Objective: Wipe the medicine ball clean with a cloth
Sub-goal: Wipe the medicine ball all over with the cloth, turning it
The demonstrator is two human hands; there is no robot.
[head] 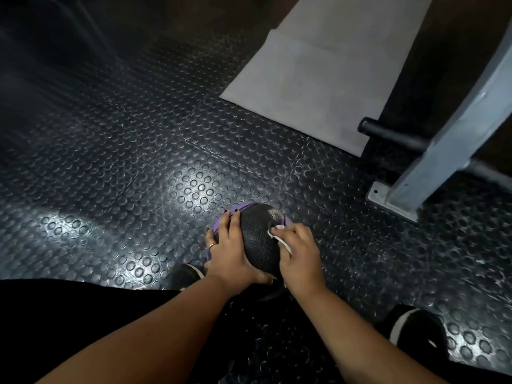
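Your right hand (300,259) has its fingers curled round a small white cloth (279,228) and presses it to the near right shoulder of the medicine ball (259,239). Only scraps of cloth peek out past your fingertips and under your palm. Across from it, your left hand (230,248) lies spread flat over the ball's other flank, fingers stretched along the purple band and thumb tucked low toward you. It's bracing the ball, not gripping it.

The ball sits between your two hands, apparently resting on the studded rubber floor (166,176) just ahead of your knees. Expect it to be heavy and firm. The pebbled black skin should give your palms good bite, though it's round and will likely roll if the wiping push goes unopposed. So take it as you have it, a broad palm low on the side opposite the cloth.

Both forearms reach forward and down, wrists nearly straight, with the right wrist cocked slightly inward over the cloth.

Beyond your fingertips there's bare floor with a bright glare patch. Farther out past the right hand lies a grey mat (318,79), and well off to that hand's outer side stands a steel upright (448,134) on its bolted foot. Back near your right elbow is a black shoe (415,331).
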